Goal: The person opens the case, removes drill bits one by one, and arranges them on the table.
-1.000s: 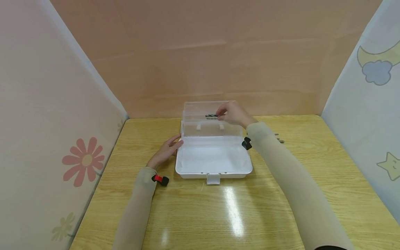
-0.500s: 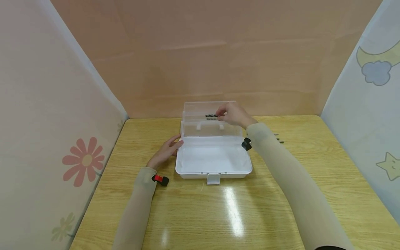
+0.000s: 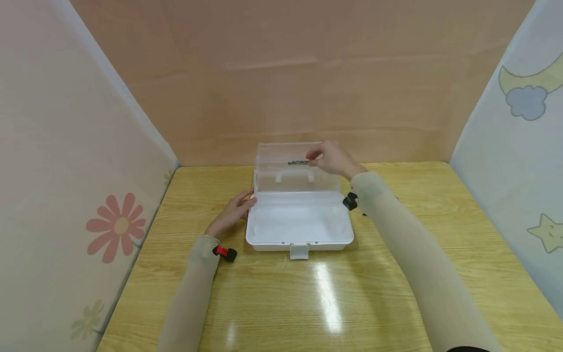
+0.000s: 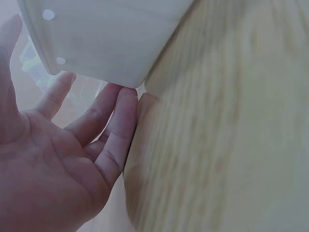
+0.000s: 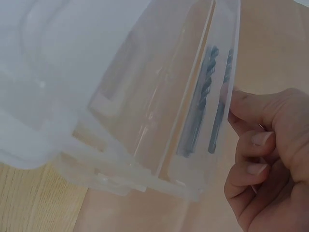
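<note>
A white plastic box (image 3: pixel 299 233) lies open on the wooden table, its clear lid (image 3: pixel 281 182) standing upright at the back. My right hand (image 3: pixel 331 159) is at the lid's top right, fingers curled, pinching the end of a dark drill bit (image 3: pixel 298 162) in the lid's upper compartment. Through the clear lid (image 5: pixel 145 111) the right wrist view shows two drill bits (image 5: pixel 200 101) side by side, with my right hand (image 5: pixel 260 154) at the lid's edge. My left hand (image 3: pixel 233 212) rests open against the box's left side, and its fingertips (image 4: pixel 126 96) touch the box's white corner (image 4: pixel 106 43).
The yellow wooden table (image 3: pixel 396 293) is walled by a peach panel behind and patterned panels at left and right. The box's latch tab (image 3: pixel 299 252) juts toward me. A small dark piece (image 3: pixel 397 199) shows on the table behind my right forearm.
My right hand has lifted slightly at the lid's top. Two bits showed by it before and only one shows in the head view now. The left hand and box have stayed put.
</note>
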`<state>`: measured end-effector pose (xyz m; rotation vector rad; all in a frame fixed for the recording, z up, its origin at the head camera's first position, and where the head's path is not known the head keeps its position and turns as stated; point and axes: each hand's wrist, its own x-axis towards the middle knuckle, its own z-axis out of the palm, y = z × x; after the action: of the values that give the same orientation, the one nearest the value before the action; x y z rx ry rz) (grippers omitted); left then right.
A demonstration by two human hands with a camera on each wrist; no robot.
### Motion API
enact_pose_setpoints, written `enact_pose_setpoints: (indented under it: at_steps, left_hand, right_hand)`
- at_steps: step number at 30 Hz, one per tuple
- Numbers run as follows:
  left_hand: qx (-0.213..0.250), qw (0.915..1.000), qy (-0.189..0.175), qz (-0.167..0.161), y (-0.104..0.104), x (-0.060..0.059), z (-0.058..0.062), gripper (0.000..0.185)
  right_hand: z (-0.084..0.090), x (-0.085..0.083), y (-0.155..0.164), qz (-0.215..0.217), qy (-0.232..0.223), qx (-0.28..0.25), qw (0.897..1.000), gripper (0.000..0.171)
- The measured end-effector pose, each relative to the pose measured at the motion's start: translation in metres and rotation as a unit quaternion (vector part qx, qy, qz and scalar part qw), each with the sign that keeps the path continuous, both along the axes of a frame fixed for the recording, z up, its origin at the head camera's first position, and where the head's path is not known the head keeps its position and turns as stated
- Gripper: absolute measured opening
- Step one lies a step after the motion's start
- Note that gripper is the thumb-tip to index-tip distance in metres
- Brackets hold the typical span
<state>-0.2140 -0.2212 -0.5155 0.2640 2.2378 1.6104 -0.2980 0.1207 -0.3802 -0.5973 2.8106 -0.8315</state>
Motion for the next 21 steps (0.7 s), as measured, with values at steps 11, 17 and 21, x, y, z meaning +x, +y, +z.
enact_pose_setpoints:
  at_steps: [11, 17, 21]
  left_hand:
    - [-0.006, 0.9999, -0.01, 0.01, 0.001, -0.003, -0.001, 0.067]
    - [0.0, 0.9999, -0.009, 0.007, 0.003, -0.004, -0.001, 0.066]
    - [-0.001, 0.9999, -0.01, 0.007, 0.003, -0.004, -0.001, 0.068]
  right_hand:
    - [0.004, 0.005, 0.011, -0.004, 0.008, -0.026, 1.0, 0.03]
    - [0.007, 0.008, 0.017, -0.006, 0.013, -0.025, 1.0, 0.029]
    - [0.006, 0.011, 0.022, -0.004, 0.017, -0.016, 1.0, 0.029]
